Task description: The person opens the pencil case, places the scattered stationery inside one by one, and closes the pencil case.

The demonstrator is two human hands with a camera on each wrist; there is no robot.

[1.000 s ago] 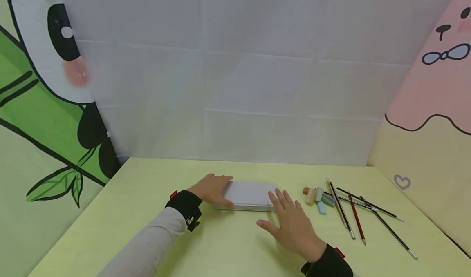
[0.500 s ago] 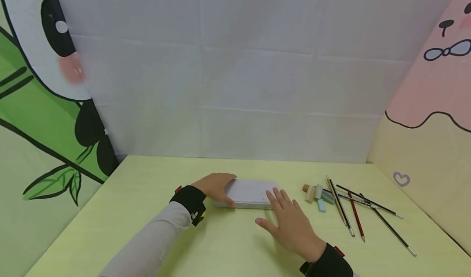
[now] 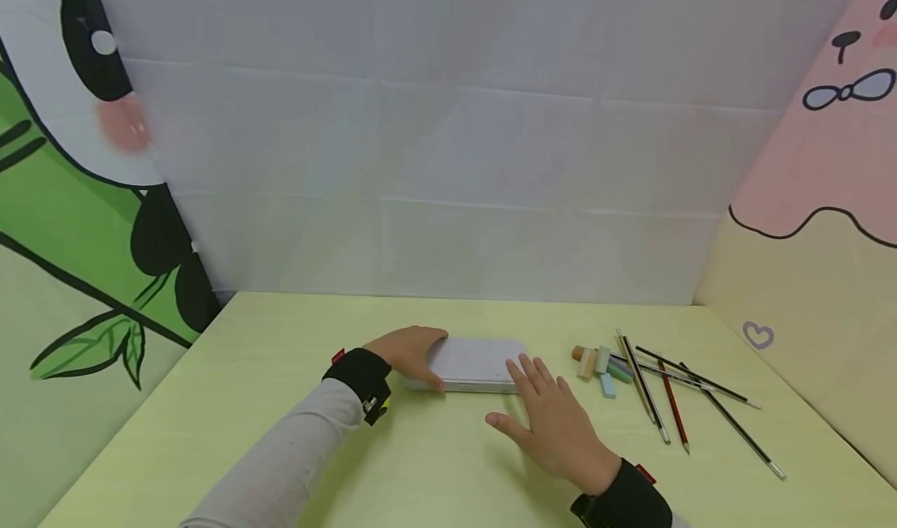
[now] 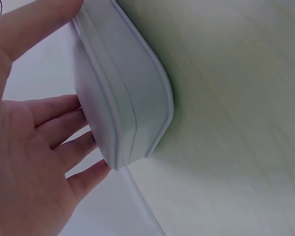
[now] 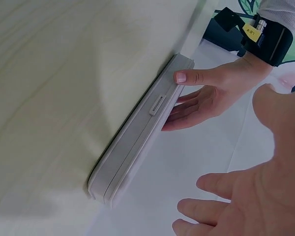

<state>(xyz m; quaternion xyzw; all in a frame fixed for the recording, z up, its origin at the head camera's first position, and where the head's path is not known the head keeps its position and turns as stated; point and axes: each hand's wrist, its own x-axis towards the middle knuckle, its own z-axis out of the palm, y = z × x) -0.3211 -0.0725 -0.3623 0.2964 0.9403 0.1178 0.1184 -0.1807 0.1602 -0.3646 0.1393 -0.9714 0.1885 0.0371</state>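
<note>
A flat white pencil case (image 3: 480, 360) lies closed on the table, its long side facing the front. My left hand (image 3: 409, 354) holds its left end. The thumb is at the front top edge, and the fingers reach across the lid towards the back; the left wrist view shows their tips at the lid's far edge. A small latch (image 5: 157, 104) sits on the front side of the case. My right hand (image 3: 554, 431) hovers in front of the case's right end, with fingers spread and nothing in it.
Several pencils (image 3: 673, 403) lie crossed on the right of the pale yellow table (image 3: 280, 434). Several small erasers (image 3: 601, 362) are between them and the case. A white cloth (image 3: 476, 139) hangs behind, with painted panels at both sides.
The head view has shifted slightly. My left hand has edged a little to the right along the case. The case and my right hand stay nearly where they were.
</note>
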